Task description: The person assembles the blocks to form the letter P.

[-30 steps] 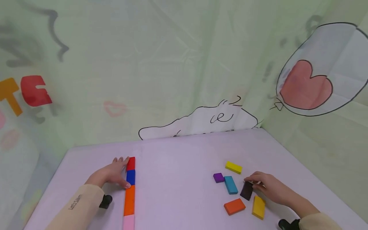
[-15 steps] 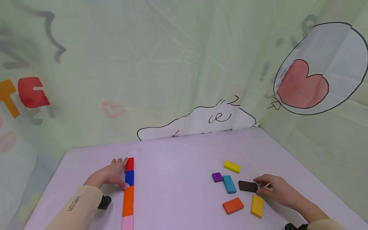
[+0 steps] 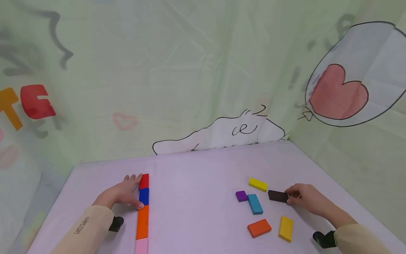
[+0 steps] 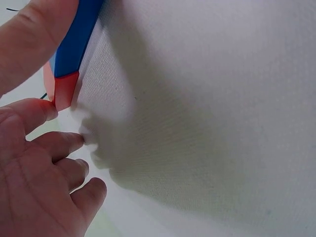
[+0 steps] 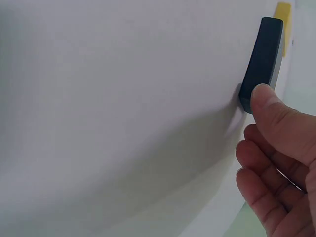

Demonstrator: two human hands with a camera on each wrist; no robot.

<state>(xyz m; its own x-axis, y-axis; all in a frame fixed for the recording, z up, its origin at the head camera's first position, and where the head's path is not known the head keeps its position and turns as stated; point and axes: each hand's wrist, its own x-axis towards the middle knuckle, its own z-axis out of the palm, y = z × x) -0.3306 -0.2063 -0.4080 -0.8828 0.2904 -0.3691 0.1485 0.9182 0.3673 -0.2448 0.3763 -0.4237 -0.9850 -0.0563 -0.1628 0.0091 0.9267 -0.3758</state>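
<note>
On the table's left side, a straight row runs from a red block (image 3: 144, 181) through a blue block (image 3: 144, 196) and an orange block (image 3: 142, 222) to a pink block (image 3: 141, 246). My left hand (image 3: 125, 192) rests along this row: the index fingertip touches the red block and the thumb lies by the blue-orange joint. In the left wrist view, the other fingers are loosely spread. At the right, my right hand (image 3: 307, 198) pinches one end of a dark brown block (image 3: 278, 196) between thumb and fingers. The right wrist view shows that block (image 5: 264, 59) projecting beyond the thumb.
Around the dark block lie a bright yellow block (image 3: 258, 184), a purple block (image 3: 241, 196), a teal block (image 3: 255, 204), an orange-red block (image 3: 259, 228) and a deeper yellow block (image 3: 285, 229). A printed pale curtain (image 3: 190, 88) hangs behind the table.
The dark block has turned from slanting lengthwise to nearly crosswise, then moved farther back with my right hand. My left hand and the row keep their places.
</note>
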